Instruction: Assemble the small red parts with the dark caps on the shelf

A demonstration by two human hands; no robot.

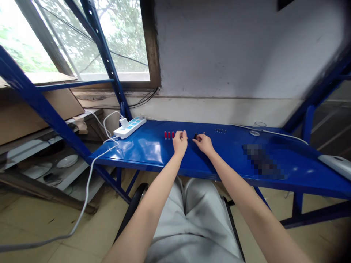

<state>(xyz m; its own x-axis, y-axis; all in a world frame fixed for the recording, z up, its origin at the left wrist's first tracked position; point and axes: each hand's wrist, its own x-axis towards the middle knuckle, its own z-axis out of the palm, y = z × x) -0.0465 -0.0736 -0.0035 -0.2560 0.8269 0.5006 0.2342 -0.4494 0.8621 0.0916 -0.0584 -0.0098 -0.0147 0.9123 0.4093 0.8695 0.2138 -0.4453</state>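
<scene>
Over the middle of the blue table (148,160), my left hand (180,141) has its fingers curled in; what they hold, if anything, is hidden. Just left of it stand small red-topped pieces (169,135) with paler lower ends, in a row, partly covered by this hand. A short gap to the right, my right hand (205,143) pinches a small black cylinder (195,136) between thumb and fingers, close to the tabletop. Farther back on the right, several tiny pieces (220,131) sit in rows, too small to name.
A white power strip (130,127) with a plugged-in cable lies at the table's left end. A clear glass (257,128) stands at the back right, near a pixelated dark object (263,160). A white object (336,164) sits at the right edge. Blue metal posts (105,47) frame the table.
</scene>
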